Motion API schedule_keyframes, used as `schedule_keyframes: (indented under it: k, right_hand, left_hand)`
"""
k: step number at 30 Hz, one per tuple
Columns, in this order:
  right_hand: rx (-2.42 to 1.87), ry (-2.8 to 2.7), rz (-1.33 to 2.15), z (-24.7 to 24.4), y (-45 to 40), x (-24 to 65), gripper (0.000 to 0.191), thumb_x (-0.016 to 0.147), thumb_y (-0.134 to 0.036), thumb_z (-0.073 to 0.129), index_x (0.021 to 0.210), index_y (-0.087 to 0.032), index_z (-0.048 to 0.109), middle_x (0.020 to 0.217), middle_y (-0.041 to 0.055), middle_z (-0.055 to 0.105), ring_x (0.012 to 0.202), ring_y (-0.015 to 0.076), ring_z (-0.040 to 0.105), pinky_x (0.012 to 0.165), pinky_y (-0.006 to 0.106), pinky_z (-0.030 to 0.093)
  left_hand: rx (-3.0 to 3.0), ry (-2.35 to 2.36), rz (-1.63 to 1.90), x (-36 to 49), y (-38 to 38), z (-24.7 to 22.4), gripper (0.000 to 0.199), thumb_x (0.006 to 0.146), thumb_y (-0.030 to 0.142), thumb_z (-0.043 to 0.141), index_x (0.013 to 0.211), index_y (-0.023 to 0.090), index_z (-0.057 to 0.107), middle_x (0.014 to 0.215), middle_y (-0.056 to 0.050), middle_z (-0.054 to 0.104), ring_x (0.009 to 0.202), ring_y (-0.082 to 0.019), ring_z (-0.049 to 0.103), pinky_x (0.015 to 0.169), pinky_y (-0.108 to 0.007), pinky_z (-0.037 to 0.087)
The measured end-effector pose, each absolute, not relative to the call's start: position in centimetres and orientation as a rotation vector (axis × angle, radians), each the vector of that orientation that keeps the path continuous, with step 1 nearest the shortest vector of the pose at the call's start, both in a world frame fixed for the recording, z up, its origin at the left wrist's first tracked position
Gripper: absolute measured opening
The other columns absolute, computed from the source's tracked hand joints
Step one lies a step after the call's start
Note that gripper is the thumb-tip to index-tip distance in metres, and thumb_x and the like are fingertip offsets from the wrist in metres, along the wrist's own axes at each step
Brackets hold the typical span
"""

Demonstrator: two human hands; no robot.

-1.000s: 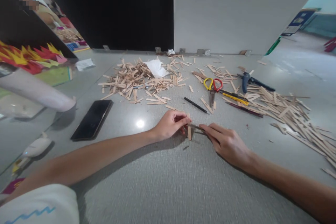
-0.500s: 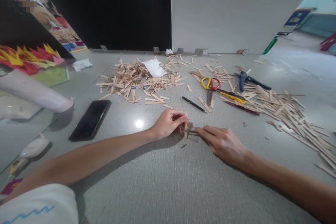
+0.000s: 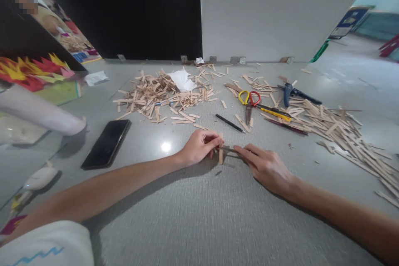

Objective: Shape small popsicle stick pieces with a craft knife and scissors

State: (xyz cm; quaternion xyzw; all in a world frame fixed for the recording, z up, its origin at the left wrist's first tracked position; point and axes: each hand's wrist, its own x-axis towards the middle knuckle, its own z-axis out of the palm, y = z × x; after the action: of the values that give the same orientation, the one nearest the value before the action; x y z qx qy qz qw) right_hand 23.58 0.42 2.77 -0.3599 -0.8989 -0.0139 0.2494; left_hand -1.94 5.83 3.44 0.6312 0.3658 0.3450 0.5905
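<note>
My left hand [image 3: 202,147] is closed in a pinch on a short flat wooden stick [image 3: 221,157], which points toward me over the grey table. My right hand [image 3: 264,166] grips a thin, dark, narrow strip or tool [image 3: 229,149]; I cannot make out its exact kind. The strip's far end meets the wooden stick crosswise, close to my left fingertips. Below them a small dark scrap [image 3: 218,173] lies on the table. A black pen-like tool [image 3: 230,123] rests just beyond my hands.
Behind are a pile of wooden sticks [image 3: 146,95], scissors [image 3: 248,106], a yellow-and-black cutter [image 3: 274,113] and a blue clamp-like tool [image 3: 288,93]. More sticks [image 3: 339,133] spread right. A phone [image 3: 107,143] lies left, near a pale tube [image 3: 43,110]. An upright panel [image 3: 264,12] stands behind.
My right hand has shifted slightly right, and the dark strip now crosses the wooden stick higher up, nearer my left fingertips. My left hand keeps its pinch.
</note>
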Motion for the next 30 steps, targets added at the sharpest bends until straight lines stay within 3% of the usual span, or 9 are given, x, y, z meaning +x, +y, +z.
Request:
schedule_keyframes:
  k: [6,11,15,17,19,24,30]
  right_hand:
    - [-0.891,-2.522,-0.018,3.0,0.6,23.4,0.038,0.109,-0.009,0.04,0.125,-0.015,0.075,0.092,0.0085,0.075,0.07,0.016,0.071,0.061,0.025,0.058]
    - [-0.911,-2.358,-0.056,3.4,0.4,23.1,0.031,0.112,-0.015,0.045,0.129,-0.014,0.071,0.095,0.0092,0.077,0.072,0.0163,0.073,0.062,0.025,0.059]
    - [-0.889,-2.224,-0.088,3.7,-0.1,23.0,0.037,0.11,-0.01,0.047,0.142,-0.018,0.065,0.097,0.008,0.076,0.078,0.0168,0.074,0.065,0.024,0.06]
    - [-0.908,-2.155,-0.08,3.6,-0.2,22.9,0.047,0.108,-0.007,0.046,0.151,-0.023,0.057,0.102,0.0083,0.075,0.085,0.0184,0.075,0.069,0.025,0.062]
    - [-0.942,-2.059,-0.079,3.4,-0.2,22.8,0.055,0.108,-0.007,0.045,0.159,-0.026,0.048,0.103,0.0082,0.073,0.087,0.0199,0.074,0.072,0.028,0.064]
    - [-0.906,-1.98,-0.06,3.1,0.0,22.9,0.063,0.105,-0.008,0.049,0.164,-0.026,0.038,0.099,0.0064,0.066,0.076,0.0191,0.068,0.064,0.029,0.062]
    - [-0.886,-2.018,-0.05,3.3,0.3,23.0,0.061,0.103,-0.005,0.048,0.16,-0.026,0.042,0.098,0.0056,0.065,0.079,0.0196,0.067,0.066,0.03,0.062]
  left_hand:
    - [1.441,0.846,0.796,-1.8,5.7,3.4,0.051,0.091,0.064,0.075,0.079,0.016,0.068,0.072,-0.003,0.07,0.046,-0.008,0.056,0.044,-0.02,0.044]
    - [1.223,0.882,0.876,-1.5,5.5,3.7,0.045,0.099,0.066,0.063,0.098,0.024,0.048,0.074,-0.001,0.071,0.057,-0.019,0.071,0.04,-0.022,0.046]
    - [1.048,0.82,0.952,-1.4,4.7,5.8,0.028,0.101,0.037,0.069,0.113,0.023,0.049,0.072,0.005,0.065,0.055,-0.014,0.066,0.045,-0.02,0.043]
    - [1.011,0.713,0.92,-1.5,3.9,7.4,0.027,0.1,0.021,0.067,0.122,0.021,0.052,0.078,0.003,0.066,0.06,-0.012,0.065,0.051,-0.02,0.044]
    - [0.987,0.588,0.866,-1.6,2.9,9.1,0.025,0.101,0.016,0.062,0.125,0.019,0.055,0.082,0.001,0.068,0.061,-0.011,0.064,0.053,-0.02,0.043]
    - [0.928,0.431,0.669,-2.1,0.6,12.2,0.024,0.108,0.018,0.047,0.127,0.019,0.06,0.076,0.005,0.054,0.044,-0.006,0.043,0.044,-0.021,0.03]
    - [0.999,0.421,0.637,-2.4,-0.6,13.1,0.033,0.102,0.009,0.039,0.125,0.018,0.061,0.068,0.008,0.035,0.049,-0.007,0.022,0.045,-0.019,0.02]
